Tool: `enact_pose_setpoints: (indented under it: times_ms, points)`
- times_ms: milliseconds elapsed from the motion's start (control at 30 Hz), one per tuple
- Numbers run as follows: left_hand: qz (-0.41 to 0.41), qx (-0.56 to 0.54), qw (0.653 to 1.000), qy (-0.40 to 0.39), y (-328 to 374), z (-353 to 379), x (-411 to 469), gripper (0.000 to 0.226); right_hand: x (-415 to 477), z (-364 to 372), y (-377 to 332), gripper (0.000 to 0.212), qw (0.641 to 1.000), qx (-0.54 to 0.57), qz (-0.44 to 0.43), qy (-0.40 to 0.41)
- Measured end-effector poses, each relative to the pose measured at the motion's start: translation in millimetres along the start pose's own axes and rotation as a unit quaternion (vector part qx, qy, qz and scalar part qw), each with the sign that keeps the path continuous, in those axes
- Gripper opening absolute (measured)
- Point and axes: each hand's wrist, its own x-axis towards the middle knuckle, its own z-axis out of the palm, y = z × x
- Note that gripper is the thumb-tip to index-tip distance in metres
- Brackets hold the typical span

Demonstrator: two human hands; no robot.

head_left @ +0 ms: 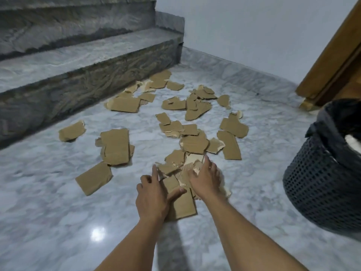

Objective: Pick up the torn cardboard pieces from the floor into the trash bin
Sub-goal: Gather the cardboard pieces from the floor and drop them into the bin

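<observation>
Several torn brown cardboard pieces lie scattered over the marble floor, from the step to near my hands. A small heap of pieces sits right in front of me. My left hand rests on the heap's left side, forefinger stretched forward and thumb lying across a flat piece. My right hand covers the heap's right side, its fingers curled over the torn edges of the pieces. The dark mesh trash bin, lined with a black bag, stands at the right.
Marble stair steps rise at the left and back. A white wall closes the far side. A wooden door frame stands at the right behind the bin. Bare glossy floor lies near me.
</observation>
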Motion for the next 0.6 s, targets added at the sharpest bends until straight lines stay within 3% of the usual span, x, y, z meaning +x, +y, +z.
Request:
enact_pose_setpoints:
  times_ms: [167,367,600]
  points:
    - [0.028,0.004,0.999,0.022,-9.0,1.2,4.6,0.109,16.6,10.5,-22.0,0.104,0.996,-0.006,0.088,0.025]
    - [0.066,0.045,0.996,0.030,-8.3,3.9,10.6,0.085,14.7,21.0,-23.8,0.067,0.995,-0.077,0.053,0.032]
    - [0.052,0.015,0.997,0.060,-7.7,12.7,16.1,0.052,3.5,12.1,-14.2,0.055,0.993,-0.105,-0.054,0.016]
